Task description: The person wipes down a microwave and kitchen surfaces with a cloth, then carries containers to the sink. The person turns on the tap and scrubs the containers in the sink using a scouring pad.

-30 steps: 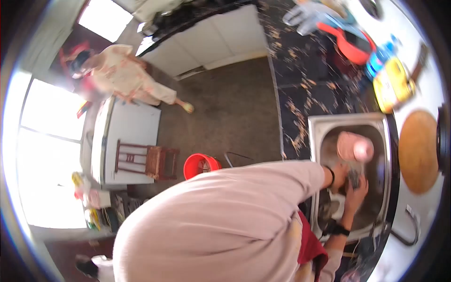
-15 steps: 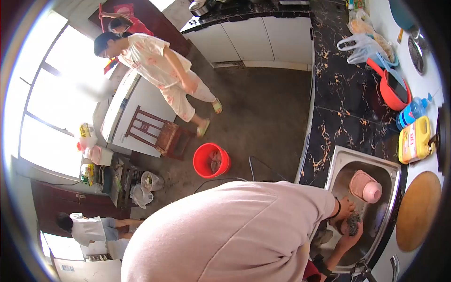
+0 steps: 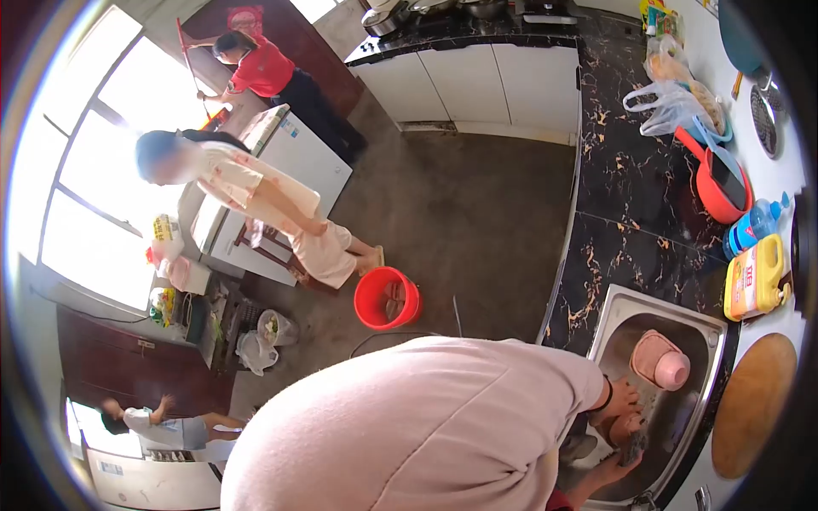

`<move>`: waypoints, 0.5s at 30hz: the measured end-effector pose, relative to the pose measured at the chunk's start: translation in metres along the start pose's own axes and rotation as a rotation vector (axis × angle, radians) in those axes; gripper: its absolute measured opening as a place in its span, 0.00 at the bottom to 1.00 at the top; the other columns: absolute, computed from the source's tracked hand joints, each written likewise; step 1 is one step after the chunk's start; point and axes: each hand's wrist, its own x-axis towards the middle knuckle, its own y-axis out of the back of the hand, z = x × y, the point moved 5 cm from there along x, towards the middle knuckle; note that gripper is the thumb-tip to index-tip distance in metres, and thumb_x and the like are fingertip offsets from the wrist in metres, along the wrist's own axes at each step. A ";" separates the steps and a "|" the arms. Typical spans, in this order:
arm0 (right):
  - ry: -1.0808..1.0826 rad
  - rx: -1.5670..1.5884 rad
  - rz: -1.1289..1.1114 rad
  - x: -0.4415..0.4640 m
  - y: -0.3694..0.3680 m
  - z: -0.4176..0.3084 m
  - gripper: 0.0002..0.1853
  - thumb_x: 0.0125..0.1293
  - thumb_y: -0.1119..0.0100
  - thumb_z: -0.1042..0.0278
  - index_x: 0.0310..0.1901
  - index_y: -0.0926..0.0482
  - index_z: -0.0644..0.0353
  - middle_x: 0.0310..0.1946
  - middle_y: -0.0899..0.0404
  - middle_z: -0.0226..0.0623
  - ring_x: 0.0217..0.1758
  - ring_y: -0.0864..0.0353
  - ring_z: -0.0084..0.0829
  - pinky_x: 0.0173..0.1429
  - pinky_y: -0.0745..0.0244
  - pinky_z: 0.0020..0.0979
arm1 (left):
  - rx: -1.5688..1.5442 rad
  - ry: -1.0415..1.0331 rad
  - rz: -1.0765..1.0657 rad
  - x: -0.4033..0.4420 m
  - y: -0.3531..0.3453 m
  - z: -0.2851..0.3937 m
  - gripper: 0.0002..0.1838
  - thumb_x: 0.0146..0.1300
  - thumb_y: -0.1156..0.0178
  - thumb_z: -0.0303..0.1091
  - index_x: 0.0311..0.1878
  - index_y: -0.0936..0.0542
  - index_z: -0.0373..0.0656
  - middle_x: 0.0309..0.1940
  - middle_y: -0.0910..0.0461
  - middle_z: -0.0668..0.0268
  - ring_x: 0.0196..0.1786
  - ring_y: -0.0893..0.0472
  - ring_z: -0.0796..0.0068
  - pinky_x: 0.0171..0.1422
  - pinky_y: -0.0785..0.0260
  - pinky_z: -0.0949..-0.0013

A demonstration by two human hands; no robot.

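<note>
My left hand [image 3: 617, 398], with a black band at the wrist, reaches into the steel sink [image 3: 599, 317]. Its fingers curl over a reddish-brown, rounded thing [image 3: 626, 427] whose kind I cannot make out. Lower in the sink, my right hand [image 3: 615, 467] closes around a dark grey wire scrubber [image 3: 634, 448], which is against the side of that thing. A pink basket [image 3: 649, 354] lies near the sink's upper side, with a pink cup or bowl [image 3: 672, 370] against it. My pink sleeve and back hide part of the sink's left side.
A yellow jug [image 3: 753, 278], a blue bottle [image 3: 753, 228] and a red dipper [image 3: 720, 192] stand along the dark counter [image 3: 635, 217]. A round wooden board [image 3: 755, 405] leans right of the sink. A red bucket [image 3: 388, 298] stands on the floor; three other people are about.
The scrubber and my right hand have moved down, uncovering more of the reddish-brown thing. A person in pale clothes has shifted left and down; the one in red shows more fully.
</note>
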 end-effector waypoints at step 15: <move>-0.118 0.661 -0.029 0.072 -0.007 -0.031 0.20 0.60 0.37 0.67 0.50 0.26 0.70 0.43 0.19 0.41 0.45 0.23 0.29 0.51 0.29 0.29 | 0.001 0.007 -0.180 -0.016 0.042 -0.003 0.61 0.30 0.27 0.45 0.72 0.48 0.45 0.61 0.38 0.56 0.62 0.36 0.54 0.58 0.37 0.50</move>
